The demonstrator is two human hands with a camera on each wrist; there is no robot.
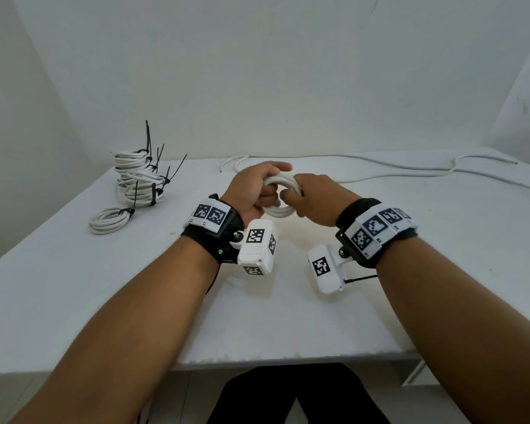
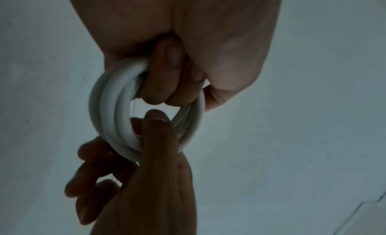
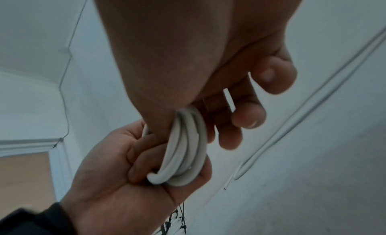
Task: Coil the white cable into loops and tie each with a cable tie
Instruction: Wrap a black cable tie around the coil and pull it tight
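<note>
A small coil of white cable (image 1: 278,209) (image 2: 112,109) (image 3: 185,149) of several turns hangs above the middle of the white table (image 1: 288,316), held between both hands. My left hand (image 1: 254,191) (image 2: 167,83) grips the coil's left side with curled fingers. My right hand (image 1: 312,197) (image 3: 229,109) pinches its right side, thumb through the ring. No cable tie shows on this coil. Loose white cable (image 1: 410,166) trails across the table's far right.
A stack of tied white coils (image 1: 138,179) with black cable ties sticking up stands at the table's far left. One more tied coil (image 1: 110,220) lies flat in front of it. The near table edge (image 1: 288,358) runs below my forearms.
</note>
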